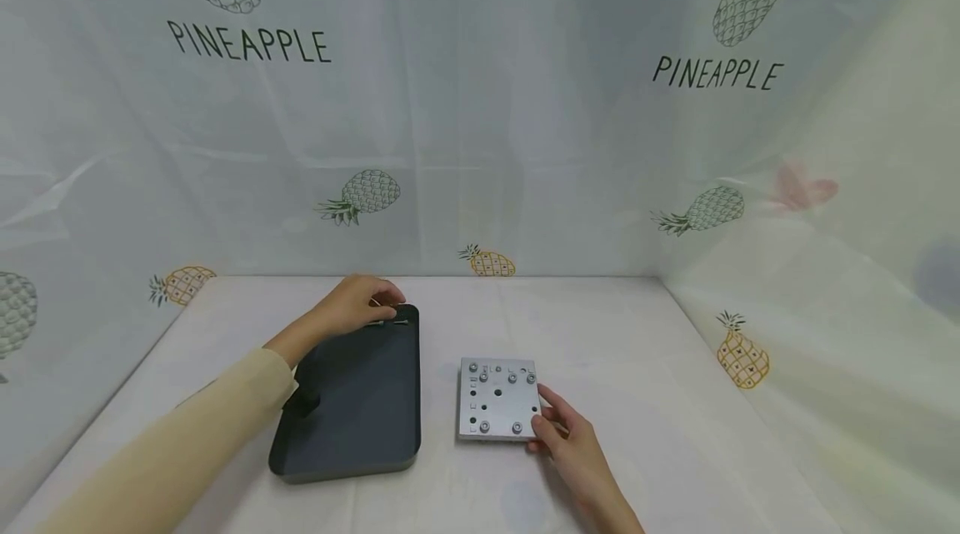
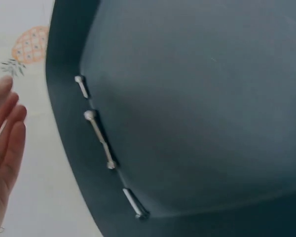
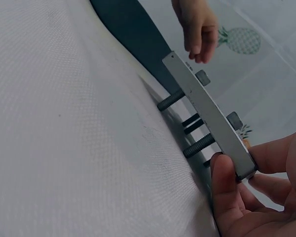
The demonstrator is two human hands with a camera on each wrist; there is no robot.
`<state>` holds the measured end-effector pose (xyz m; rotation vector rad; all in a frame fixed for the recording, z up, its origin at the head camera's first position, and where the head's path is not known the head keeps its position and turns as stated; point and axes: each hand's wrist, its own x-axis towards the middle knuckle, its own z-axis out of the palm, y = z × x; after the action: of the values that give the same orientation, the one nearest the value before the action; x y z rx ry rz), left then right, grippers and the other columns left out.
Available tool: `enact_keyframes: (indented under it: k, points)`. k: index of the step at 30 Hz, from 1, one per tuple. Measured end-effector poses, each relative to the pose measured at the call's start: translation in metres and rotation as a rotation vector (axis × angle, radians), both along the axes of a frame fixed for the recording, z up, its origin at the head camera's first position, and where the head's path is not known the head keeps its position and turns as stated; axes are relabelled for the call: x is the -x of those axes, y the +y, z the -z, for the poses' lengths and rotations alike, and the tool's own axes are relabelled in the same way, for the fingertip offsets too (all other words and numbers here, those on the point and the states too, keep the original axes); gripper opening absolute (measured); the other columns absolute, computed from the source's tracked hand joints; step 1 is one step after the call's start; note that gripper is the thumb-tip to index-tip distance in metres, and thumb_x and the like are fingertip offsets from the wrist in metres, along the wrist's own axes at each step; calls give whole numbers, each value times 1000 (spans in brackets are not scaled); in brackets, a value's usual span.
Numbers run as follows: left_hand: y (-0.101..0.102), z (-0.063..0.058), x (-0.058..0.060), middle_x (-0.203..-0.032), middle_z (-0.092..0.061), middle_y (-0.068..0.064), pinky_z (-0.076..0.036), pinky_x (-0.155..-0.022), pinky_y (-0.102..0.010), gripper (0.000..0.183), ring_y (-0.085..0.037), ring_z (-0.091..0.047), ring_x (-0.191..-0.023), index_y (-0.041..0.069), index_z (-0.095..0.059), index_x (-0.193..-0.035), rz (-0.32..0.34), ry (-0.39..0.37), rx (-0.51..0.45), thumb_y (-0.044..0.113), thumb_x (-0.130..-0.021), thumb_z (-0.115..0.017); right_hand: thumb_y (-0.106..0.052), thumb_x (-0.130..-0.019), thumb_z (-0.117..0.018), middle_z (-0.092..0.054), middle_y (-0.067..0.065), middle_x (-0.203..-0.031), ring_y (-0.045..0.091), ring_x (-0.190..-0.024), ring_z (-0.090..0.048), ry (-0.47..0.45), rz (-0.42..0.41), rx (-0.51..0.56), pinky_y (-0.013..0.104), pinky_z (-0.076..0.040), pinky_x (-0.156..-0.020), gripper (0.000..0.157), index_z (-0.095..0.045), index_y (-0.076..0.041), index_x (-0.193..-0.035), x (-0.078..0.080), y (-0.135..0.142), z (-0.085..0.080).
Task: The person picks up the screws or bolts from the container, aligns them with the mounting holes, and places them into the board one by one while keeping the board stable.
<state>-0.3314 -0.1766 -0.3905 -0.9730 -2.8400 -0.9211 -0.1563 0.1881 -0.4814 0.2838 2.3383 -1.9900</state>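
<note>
In the head view my right hand point(image 1: 573, 442) grips the right edge of a square silver metal plate point(image 1: 501, 409). Socket-head screws point(image 3: 234, 121) stand in its holes, and the right wrist view shows their threaded shanks point(image 3: 200, 145) sticking out beneath. The plate is held close over the table, thumb on one face and fingers on the other. My left hand point(image 1: 358, 305) hovers over the far end of a dark grey tray point(image 1: 360, 409), its fingers loosely bent with nothing visible between them. Several loose screws point(image 2: 96, 126) lie along that end's inner wall, in the left wrist view.
A white cloth covers the table point(image 1: 465, 492). Behind it and at both sides hangs a pale curtain point(image 1: 480, 101) printed with pineapples. The tray stands left of the plate, with a strip of table between them.
</note>
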Motion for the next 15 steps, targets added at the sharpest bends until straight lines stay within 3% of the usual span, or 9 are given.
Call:
enact_keyframes:
  k: [6, 15]
  points:
    - [-13, 14, 4, -112, -78, -13, -58, -94, -50, 24, -30, -75, -105, 1, -77, -119, -39, 57, 86, 5, -95, -78, -8, -106, -63, -58, 19, -131, 20, -99, -67, 7, -6, 9, 30, -62, -79, 59, -44, -5, -161, -1, 0, 1]
    - [-18, 25, 9, -116, -78, -14, -56, -97, -54, 28, -34, -73, -109, 0, -76, -121, -49, 49, 165, 7, -94, -80, -8, -106, -62, -56, 19, -131, 21, -100, -67, 14, -15, 12, 30, -62, -80, 58, -43, -5, -161, -1, 0, 0]
